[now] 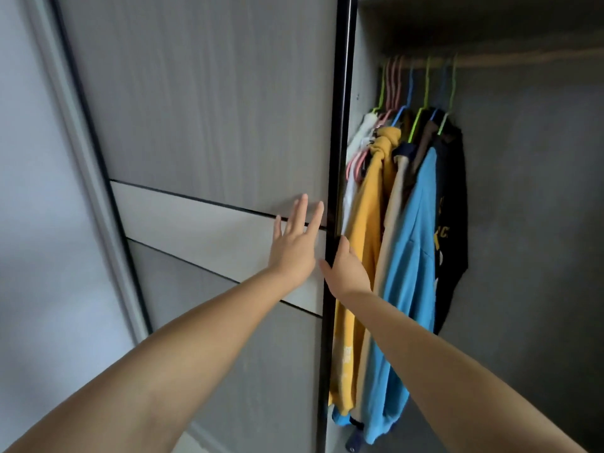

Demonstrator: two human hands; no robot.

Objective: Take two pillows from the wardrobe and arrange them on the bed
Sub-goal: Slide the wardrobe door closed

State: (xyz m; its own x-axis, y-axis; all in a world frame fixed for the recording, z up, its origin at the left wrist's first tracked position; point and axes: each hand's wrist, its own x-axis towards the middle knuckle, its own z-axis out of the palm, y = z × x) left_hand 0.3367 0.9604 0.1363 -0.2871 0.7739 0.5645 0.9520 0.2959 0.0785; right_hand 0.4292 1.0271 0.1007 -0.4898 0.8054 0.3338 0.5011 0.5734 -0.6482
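Grey wood is what we see first: the sliding door [209, 125] of the wardrobe [523, 191]. Our left hand [294, 246] lies flat on the door near its black edge, fingers spread and holding nothing. Our right hand [346, 273] is on that edge; we cannot tell how tight its fingers are. Inside, shirts [408, 240] hang on a rail. We see no pillows and no bed. We think the job has only begun: both pillows are left to find.
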